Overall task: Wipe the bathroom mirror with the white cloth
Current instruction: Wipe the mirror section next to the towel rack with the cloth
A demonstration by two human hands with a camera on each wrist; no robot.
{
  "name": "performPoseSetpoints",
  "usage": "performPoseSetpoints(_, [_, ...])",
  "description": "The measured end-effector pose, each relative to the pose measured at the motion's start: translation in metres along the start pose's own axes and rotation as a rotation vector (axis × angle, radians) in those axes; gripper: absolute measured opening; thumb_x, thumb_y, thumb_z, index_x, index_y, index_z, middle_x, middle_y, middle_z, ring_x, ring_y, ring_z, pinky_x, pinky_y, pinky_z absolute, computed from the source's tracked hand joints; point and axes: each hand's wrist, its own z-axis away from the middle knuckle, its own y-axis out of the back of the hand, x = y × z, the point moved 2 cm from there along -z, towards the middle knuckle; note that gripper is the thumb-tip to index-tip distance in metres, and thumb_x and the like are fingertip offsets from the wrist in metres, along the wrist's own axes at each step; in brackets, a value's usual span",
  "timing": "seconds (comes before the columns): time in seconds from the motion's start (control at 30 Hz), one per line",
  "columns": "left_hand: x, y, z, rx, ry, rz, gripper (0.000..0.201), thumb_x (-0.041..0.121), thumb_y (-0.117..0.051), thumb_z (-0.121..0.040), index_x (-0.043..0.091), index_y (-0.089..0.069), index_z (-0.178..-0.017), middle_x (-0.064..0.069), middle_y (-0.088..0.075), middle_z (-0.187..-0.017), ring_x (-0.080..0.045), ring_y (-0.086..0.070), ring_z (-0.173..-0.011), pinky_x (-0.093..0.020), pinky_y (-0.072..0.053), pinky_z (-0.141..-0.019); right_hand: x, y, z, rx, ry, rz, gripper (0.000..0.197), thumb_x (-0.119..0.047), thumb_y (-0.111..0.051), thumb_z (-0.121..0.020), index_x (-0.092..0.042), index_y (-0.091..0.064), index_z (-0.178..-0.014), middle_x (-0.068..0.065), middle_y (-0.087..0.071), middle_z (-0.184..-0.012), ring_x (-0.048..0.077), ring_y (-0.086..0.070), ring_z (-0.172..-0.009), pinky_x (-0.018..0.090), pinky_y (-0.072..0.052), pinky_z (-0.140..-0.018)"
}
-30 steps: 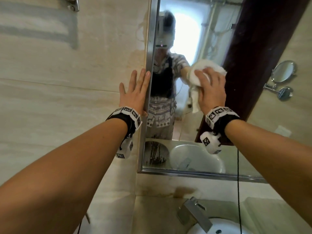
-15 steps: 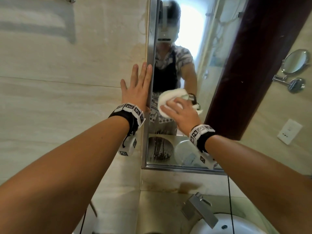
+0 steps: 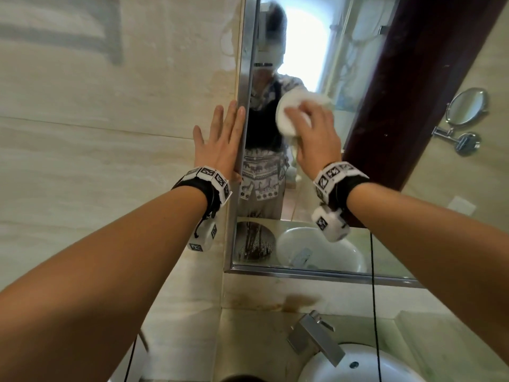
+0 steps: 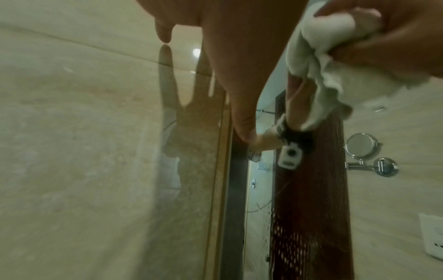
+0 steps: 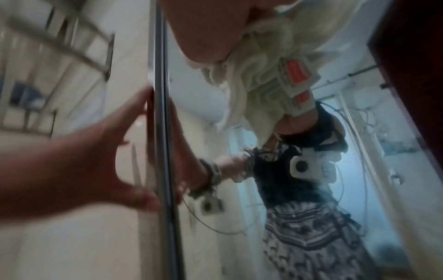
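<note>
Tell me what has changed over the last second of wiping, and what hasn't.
The right hand swept the white cloth down and left across the mirror, then back up along its left side. It kept hold of the cloth throughout. The left hand stayed flat on the wall tile, at the mirror's metal frame.

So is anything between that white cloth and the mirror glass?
Nothing visible. The right hand presses the white cloth straight against the mirror. The left hand lies flat on the wall tile, beside the mirror's metal frame, clear of the cloth.
</note>
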Motion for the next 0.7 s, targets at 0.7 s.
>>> performPoseSetpoints(0.7, [0.001,-0.045,0.027,-0.033,-0.022,-0.050,0.150,0.056,-0.086,-0.059,0.013,0.022,-0.154,-0.005,0.018,-0.165,-0.032,0.013,-0.152,-0.070,-0.016,-0.113,-0.055,-0.113,0.121,-0.202,0.282,0.037,0.059,-0.002,-0.060,-0.074,-0.024,-0.058,-0.129,-0.001,-0.057,-0.132,0.027,-0.043,-0.122,0.046,-0.036,-0.092])
